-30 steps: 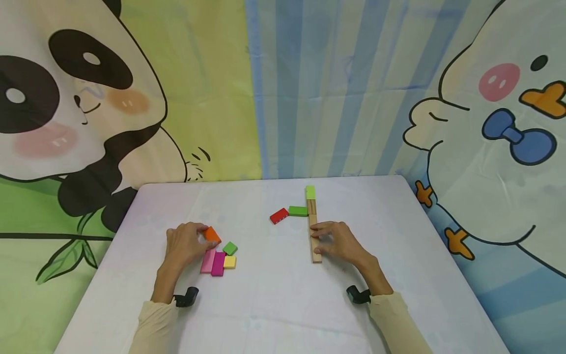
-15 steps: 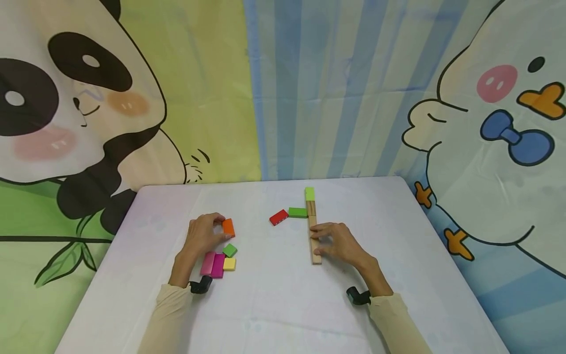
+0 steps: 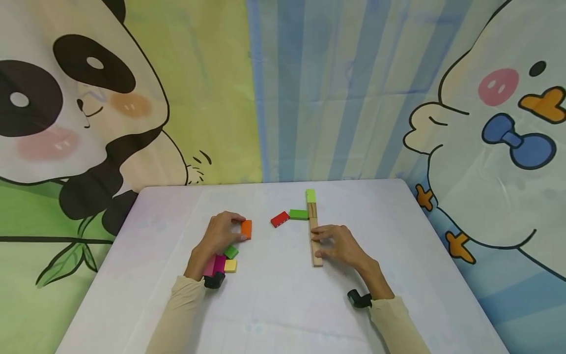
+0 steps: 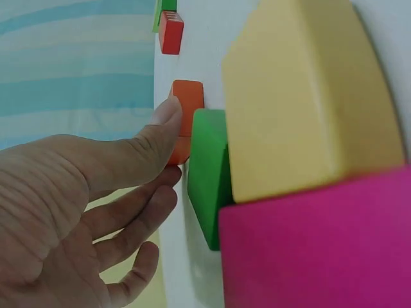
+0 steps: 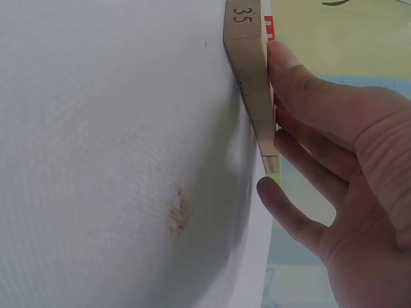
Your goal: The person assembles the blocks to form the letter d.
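Note:
My left hand (image 3: 222,232) pinches an orange block (image 3: 246,229) between thumb and fingertips, low over the table. Just behind it, partly under the wrist, lie a green block (image 4: 209,173), a yellow block (image 3: 230,266) and a magenta block (image 4: 314,250), with a pink block (image 3: 209,268) beside them. My right hand (image 3: 338,244) holds a long plain wooden block (image 3: 314,223), thumb on the near part and fingers farther along. The number 35 shows on its near end in the right wrist view. Beyond it, in line, stand a shorter wooden piece (image 3: 312,210) and a light green block (image 3: 311,195).
A green block (image 3: 298,215) touches the wooden row from the left, and a red block (image 3: 279,219) lies at an angle by its end. The white table (image 3: 283,305) runs back to a printed cloth (image 3: 309,98) hanging behind it.
My left hand has carried the orange block rightward, away from the colored blocks, and its tilt has straightened. My right hand has stayed in place on the wooden block.

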Tool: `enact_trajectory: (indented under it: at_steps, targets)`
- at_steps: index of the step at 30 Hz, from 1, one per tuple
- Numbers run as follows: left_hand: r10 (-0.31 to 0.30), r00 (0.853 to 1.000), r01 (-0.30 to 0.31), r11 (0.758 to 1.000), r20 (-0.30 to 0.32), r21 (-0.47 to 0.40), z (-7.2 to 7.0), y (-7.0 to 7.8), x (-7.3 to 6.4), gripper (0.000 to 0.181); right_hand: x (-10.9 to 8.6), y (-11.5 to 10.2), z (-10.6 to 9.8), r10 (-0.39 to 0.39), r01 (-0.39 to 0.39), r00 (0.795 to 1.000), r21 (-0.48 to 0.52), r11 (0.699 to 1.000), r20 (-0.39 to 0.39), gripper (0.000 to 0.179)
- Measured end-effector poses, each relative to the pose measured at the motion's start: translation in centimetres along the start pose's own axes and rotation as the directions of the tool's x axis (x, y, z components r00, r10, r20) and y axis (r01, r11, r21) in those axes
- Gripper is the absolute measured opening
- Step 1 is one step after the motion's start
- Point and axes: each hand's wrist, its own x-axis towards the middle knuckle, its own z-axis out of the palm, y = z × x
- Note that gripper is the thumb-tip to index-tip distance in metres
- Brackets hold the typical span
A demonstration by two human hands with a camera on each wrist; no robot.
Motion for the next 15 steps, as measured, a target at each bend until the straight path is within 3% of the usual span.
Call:
enact_trajectory:
  at_steps: [8,15]
  targets:
    - [0.027,0.998,-0.023,0.998,0.056,-0.061,0.45,0.23,0.13,0.055,-0.21,-0.08,0.17,0.007,-0.007,1.0,0.0,1.0,0.005,0.046]
    - [0.072,0.991,-0.06,0.993,0.114,-0.097,0.55,0.22,0.91,0.057,0.08,0.2,0.05,-0.039,0.039,0.999,-0.011,0.999,-0.007,0.045]
